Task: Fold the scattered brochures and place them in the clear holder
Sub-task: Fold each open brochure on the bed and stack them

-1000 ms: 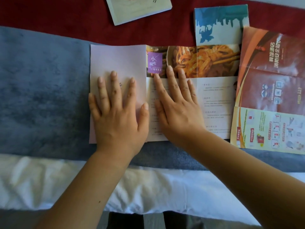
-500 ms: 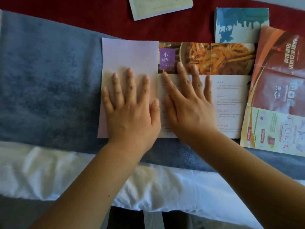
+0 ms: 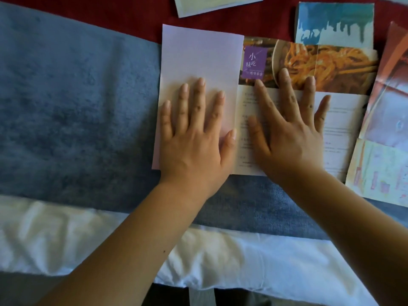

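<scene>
A noodle-photo brochure [image 3: 340, 129] lies flat on the blue towel [image 3: 77, 107]. Its left panel [image 3: 198, 54] is folded over and shows a plain pale back. My left hand [image 3: 194, 138] presses flat on that folded panel, fingers spread. My right hand [image 3: 287, 129] lies flat on the brochure's middle text panel, fingers spread and reaching the noodle picture. Neither hand grips anything. The clear holder is not in view.
A red-orange brochure [image 3: 388, 102] lies unfolded at the right edge, overlapping the towel. A blue-and-white leaflet [image 3: 335, 23] sits behind the noodle brochure on the red cloth [image 3: 110, 16]. A pale booklet [image 3: 209, 5] pokes in at the top. White bedding [image 3: 66, 228] runs along the near side.
My right hand has slid rightward across the middle panel and its fingers have spread wider. The left hand stays pressed on the folded panel. The camera has shifted, so everything sits further right.
</scene>
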Available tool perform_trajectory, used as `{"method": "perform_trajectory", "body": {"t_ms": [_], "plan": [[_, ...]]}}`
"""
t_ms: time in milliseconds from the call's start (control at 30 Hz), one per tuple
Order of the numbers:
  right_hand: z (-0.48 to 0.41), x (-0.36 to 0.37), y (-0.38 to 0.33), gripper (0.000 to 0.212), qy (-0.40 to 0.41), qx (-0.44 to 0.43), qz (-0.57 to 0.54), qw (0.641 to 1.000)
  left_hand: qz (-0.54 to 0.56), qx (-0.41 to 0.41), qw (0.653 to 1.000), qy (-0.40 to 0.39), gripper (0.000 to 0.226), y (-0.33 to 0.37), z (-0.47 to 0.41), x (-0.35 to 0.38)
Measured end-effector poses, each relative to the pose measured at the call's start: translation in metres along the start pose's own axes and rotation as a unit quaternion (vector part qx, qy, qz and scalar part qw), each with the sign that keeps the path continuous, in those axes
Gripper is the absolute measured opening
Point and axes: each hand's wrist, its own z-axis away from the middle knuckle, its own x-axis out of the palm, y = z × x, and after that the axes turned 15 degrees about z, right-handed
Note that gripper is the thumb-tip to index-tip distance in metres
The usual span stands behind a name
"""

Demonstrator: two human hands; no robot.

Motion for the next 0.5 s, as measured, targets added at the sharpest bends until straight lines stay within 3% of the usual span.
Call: {"method": "perform_trajectory", "body": {"t_ms": [500], "plan": [[-0.014, -0.008, -0.07, 0.066, 0.015, -0.125, -0.017, 0.992, -0.043, 0.005, 0.998, 0.041, 0.062, -0.113, 0.024, -0.037]]}}
